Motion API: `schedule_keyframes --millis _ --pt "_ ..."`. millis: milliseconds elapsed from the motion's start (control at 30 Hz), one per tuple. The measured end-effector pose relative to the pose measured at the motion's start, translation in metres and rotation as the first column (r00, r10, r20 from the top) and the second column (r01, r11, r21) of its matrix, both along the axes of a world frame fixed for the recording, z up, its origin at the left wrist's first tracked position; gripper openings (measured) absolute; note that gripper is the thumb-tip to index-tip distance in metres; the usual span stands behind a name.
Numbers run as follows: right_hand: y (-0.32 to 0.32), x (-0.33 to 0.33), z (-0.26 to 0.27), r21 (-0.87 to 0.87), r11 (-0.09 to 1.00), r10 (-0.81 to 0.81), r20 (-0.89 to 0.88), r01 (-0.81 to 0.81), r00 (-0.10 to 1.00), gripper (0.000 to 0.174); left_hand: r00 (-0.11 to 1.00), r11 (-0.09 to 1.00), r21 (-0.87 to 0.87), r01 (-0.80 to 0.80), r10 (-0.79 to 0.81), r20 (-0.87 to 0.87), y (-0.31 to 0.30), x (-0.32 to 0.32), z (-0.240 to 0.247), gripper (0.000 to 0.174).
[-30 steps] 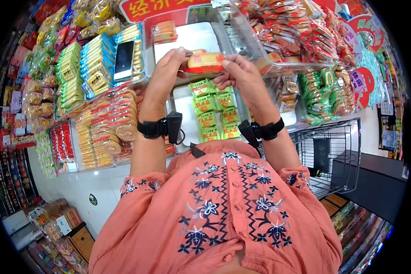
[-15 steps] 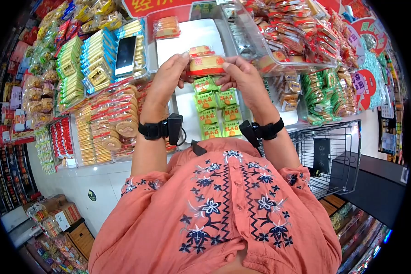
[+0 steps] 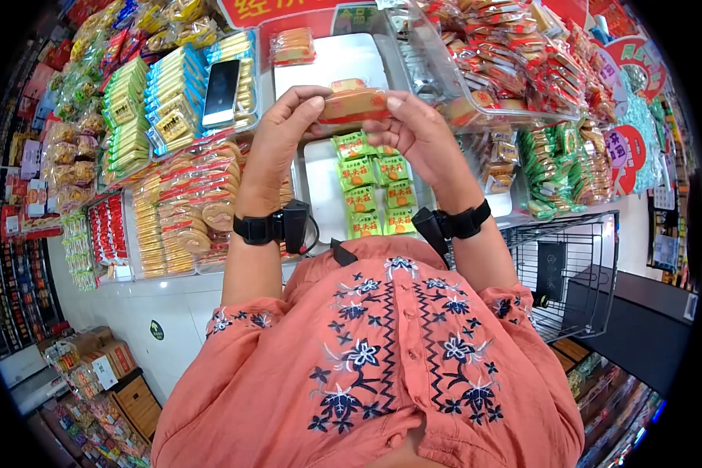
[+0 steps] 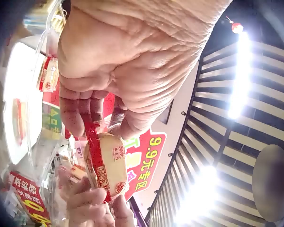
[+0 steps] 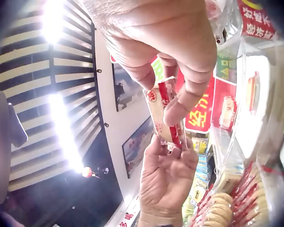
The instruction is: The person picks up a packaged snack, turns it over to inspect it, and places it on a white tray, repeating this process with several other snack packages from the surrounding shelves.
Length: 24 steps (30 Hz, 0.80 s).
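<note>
Black phone (image 3: 221,87) lies at nine o'clock of snack packet (image 3: 356,107). Left hand (image 3: 279,136) pinches one end, packet spans between hands, green packs (image 3: 360,198) at its six o'clock, right hand (image 3: 423,140) pinches other end. Likely light, slippery, crushable; best gripped by ends.

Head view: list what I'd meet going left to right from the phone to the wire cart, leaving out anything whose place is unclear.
Phone → left hand → held red-striped snack pack → right hand → wire cart.
</note>
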State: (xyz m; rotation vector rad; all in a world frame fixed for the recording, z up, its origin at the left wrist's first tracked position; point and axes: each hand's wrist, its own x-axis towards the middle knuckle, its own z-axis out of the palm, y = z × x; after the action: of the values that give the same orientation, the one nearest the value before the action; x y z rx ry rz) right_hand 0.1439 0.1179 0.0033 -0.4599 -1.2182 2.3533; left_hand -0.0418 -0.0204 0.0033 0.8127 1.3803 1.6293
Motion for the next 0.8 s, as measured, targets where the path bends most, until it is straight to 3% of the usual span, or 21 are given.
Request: schedule_keyframes --millis 133,233,333,533,633,733,800 --pt "0.002 -0.001 0.007 -0.093 0.996 -0.013 -0.086 0.005 0.996 0.035 0.999 0.997 0.062 0.044 -0.042 -0.033 -0.002 0.004 -0.002 0.026" --pt "0.009 0.003 0.0 0.059 0.998 0.007 -0.055 -0.004 0.998 0.03 0.993 0.993 0.11 0.036 -0.023 -0.118 -0.001 0.01 0.007 0.03" --pt "0.005 0.004 0.006 0.294 0.955 -0.064 0.093 0.034 0.994 0.03 0.999 0.99 0.139 0.007 -0.001 -0.046 0.001 0.011 0.009 0.036" --pt "0.007 0.003 0.011 0.437 0.899 -0.073 0.13 0.009 0.989 0.032 0.996 0.994 0.064 0.094 -0.094 0.003 0.0 0.009 0.009 0.042" --pt "0.005 0.0 0.011 0.427 0.903 -0.109 0.115 0.05 0.987 0.035 0.995 0.993 0.06 0.1 -0.098 -0.035 0.0 0.008 0.007 0.042" --pt "0.014 -0.001 -0.003 0.188 0.981 -0.06 0.116 0.037 0.991 0.034 0.99 0.991 -0.002 0.137 -0.137 -0.041 -0.001 0.008 0.008 0.042" --pt "0.017 -0.002 -0.011 0.076 0.997 -0.018 0.059 0.014 0.998 0.033 0.956 0.996 -0.014 0.087 -0.088 -0.279 0.002 0.004 -0.005 0.039"
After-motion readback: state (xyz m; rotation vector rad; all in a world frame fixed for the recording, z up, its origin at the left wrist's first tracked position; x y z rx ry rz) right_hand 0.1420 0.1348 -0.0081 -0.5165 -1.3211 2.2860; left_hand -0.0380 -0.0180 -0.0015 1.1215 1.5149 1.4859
